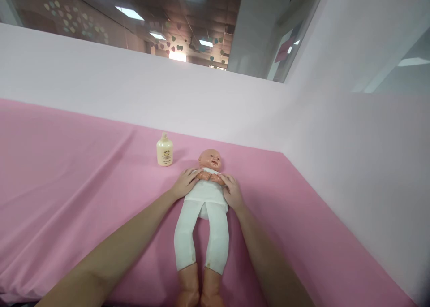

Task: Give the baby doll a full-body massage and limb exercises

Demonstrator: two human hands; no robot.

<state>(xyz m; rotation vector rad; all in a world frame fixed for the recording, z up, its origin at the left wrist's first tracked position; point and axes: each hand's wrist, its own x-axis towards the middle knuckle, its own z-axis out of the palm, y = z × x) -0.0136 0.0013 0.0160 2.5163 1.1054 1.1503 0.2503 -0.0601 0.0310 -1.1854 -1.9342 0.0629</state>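
The doll (206,191) lies face-up on the pink sheet (110,181). Palms down, the left hand (186,183) and right hand (233,194) curve over its arms (203,175); whether they clasp, I can't tell.

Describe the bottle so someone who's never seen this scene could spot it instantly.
On the pink sheet, near the white wall, find the doll on its back. Left of its head, beyond the left hand, stands the cream bottle, set apart by its narrow top and dark front print.

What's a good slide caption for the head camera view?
Left hand and right hand touch either side of a doll lying on a pink sheet, a bottle standing nearby.
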